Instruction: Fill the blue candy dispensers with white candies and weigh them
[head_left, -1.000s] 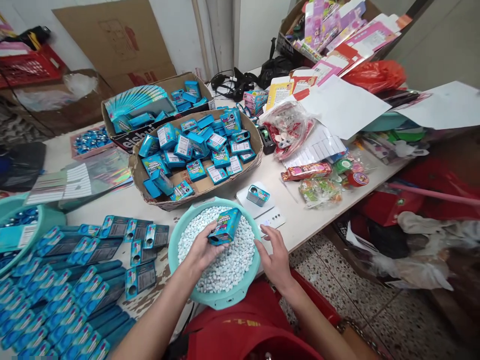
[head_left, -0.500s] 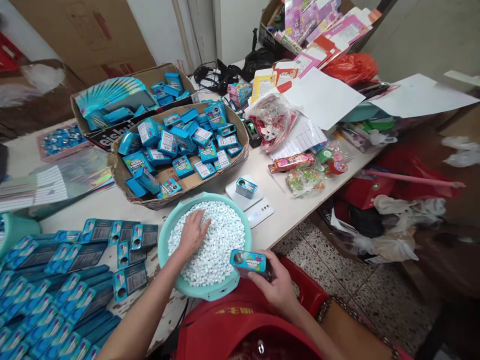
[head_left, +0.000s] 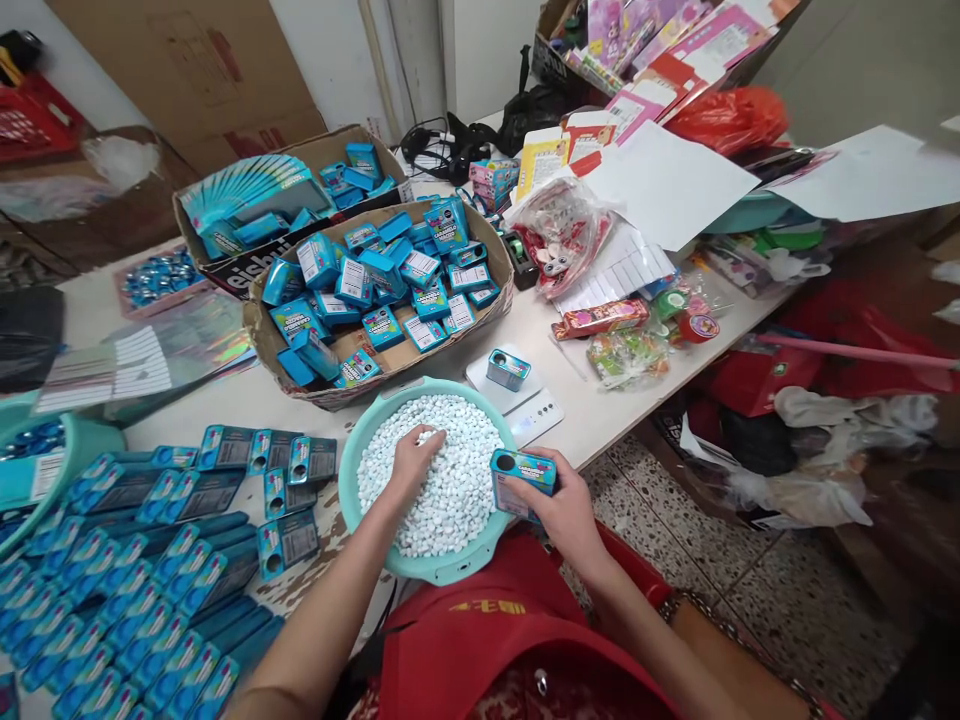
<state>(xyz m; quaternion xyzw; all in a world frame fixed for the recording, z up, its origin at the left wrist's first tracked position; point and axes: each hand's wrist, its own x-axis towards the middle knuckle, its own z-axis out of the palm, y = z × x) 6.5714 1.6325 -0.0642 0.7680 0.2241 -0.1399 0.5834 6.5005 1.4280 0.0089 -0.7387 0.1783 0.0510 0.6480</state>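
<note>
My left hand (head_left: pixel 415 462) is down in a turquoise basin (head_left: pixel 349 490) full of small white candies (head_left: pixel 457 505). Its fingers are curled, and some candies show at the fingertips. At the basin's right rim, my right hand (head_left: pixel 564 500) grips a blue candy tin (head_left: pixel 523 478), thumb across its front. The tin is nearly upright, with a dark round hole in its top. Just beyond the basin, another blue tin (head_left: pixel 508 370) stands on a white digital scale (head_left: pixel 534 418).
Rows of blue tins (head_left: pixel 135 560) cover the table's left side. Behind the basin, a cut cardboard box (head_left: pixel 330 390) holds a heap of blue packs. A second turquoise basin (head_left: pixel 94 445) is at far left. Bagged sweets (head_left: pixel 630 358) and papers (head_left: pixel 667 185) lie to the right.
My left hand has gone from spread on the candies to curled among them. My right hand has raised the tin and turned it more upright beside the rim. The view has shifted slightly.
</note>
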